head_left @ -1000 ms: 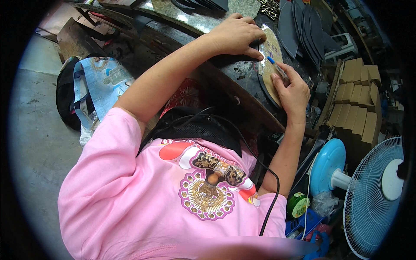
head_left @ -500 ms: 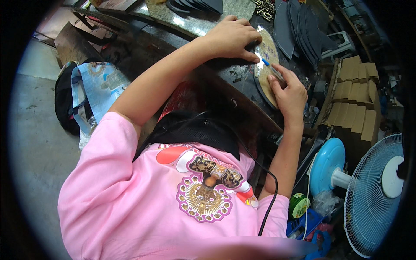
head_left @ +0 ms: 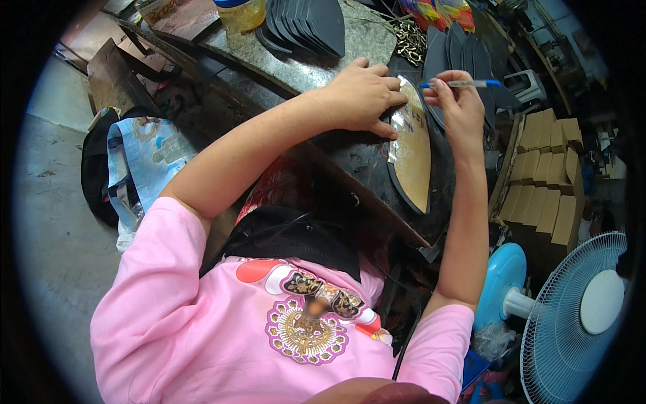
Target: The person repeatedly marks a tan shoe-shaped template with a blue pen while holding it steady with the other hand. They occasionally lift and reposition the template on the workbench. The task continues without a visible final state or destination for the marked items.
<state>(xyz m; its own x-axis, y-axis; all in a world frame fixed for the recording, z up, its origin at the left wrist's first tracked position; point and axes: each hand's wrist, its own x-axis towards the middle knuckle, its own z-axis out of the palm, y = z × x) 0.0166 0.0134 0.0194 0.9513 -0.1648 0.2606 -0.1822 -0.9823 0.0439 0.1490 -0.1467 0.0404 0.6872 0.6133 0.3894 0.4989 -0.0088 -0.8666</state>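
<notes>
A tan, pointed-oval template (head_left: pixel 411 155) lies over a dark sheet piece (head_left: pixel 398 186), whose edge shows along its lower left side. My left hand (head_left: pixel 367 97) rests on the template's upper left edge, fingers spread and pressing down. Raised over the template's right side, my right hand (head_left: pixel 461 111) pinches a clear pen (head_left: pixel 464 83) with blue ends. The pen lies nearly level, apart from the template. Beyond my right hand is a stack of dark grey cut pieces (head_left: pixel 436 57).
More dark cut pieces (head_left: pixel 316 27) stand fanned on the stone slab (head_left: pixel 367 40), beside a jar of yellowish stuff (head_left: pixel 243 17). A metal chain (head_left: pixel 408 42) lies behind the template. Cardboard boxes (head_left: pixel 538 175) and a fan (head_left: pixel 572 323) stand at the right.
My right hand has lifted off the template, moving up and away with the pen, which now points sideways. My left hand stays on the template; the view has shifted, showing more of the bench's far side.
</notes>
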